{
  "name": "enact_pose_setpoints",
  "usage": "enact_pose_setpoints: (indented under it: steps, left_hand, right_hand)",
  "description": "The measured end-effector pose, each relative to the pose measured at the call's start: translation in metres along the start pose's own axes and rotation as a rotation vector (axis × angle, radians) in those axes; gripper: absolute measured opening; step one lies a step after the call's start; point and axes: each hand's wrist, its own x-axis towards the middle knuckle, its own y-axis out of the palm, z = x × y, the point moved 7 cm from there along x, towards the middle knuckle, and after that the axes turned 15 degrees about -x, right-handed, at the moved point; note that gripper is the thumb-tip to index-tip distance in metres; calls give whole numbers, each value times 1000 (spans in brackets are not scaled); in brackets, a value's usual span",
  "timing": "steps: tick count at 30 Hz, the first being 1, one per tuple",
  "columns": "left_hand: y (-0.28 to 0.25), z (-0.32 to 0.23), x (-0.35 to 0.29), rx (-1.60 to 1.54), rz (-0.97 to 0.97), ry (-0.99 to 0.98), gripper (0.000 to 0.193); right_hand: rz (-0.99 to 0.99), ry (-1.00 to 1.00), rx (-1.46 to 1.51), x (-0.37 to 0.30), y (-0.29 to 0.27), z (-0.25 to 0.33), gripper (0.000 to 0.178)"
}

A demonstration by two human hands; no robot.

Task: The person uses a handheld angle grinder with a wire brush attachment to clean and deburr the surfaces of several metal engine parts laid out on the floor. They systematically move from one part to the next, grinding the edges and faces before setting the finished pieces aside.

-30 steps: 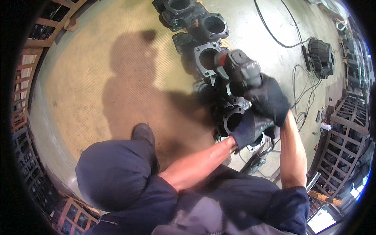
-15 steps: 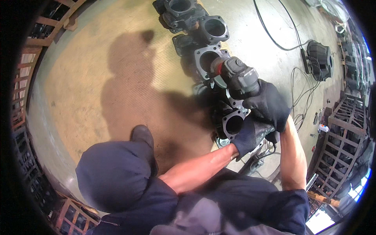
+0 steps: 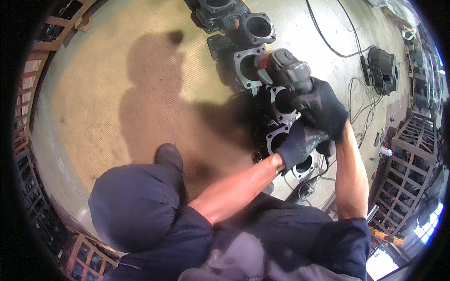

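Note:
Both my hands wear black gloves and grip an angle grinder (image 3: 296, 74). My right hand (image 3: 324, 105) is closed round its body behind the head. Further back, nearer me, my left hand (image 3: 302, 145) is closed round the rear part. The disc, blurred, is at the right part of the bare-metal flange of a black casting (image 3: 252, 85); the frame does not show clearly whether they touch. Similar castings stand in a row: one (image 3: 273, 29) beyond the disc, another (image 3: 274, 96) nearer me, and one (image 3: 270, 140) beside my left hand, which partly hides it.
A yellow-brown ribbed mat (image 3: 93, 117) lies left of the castings, with my shadow across it. Black cable (image 3: 323, 40) loops over the floor at right, near a separate black casting (image 3: 382, 70). Slatted crates (image 3: 412, 154) line both sides. A dark tool (image 3: 300, 191) lies near my legs.
The grinder and both hands have shifted slightly away from me. The disc has gone from the flange's lower right part toward its upper right. More of the nearer castings shows now.

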Motion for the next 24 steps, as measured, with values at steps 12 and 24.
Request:
enact_pose_setpoints:
  steps: [12,24]
  left_hand:
    - [20,75,-43,378,17,519,12]
    - [22,65,-28,14,-35,293,18]
  right_hand:
    - [99,167,56,-50,40,2,57]
    - [-38,153,109,-47,26,-24,54]
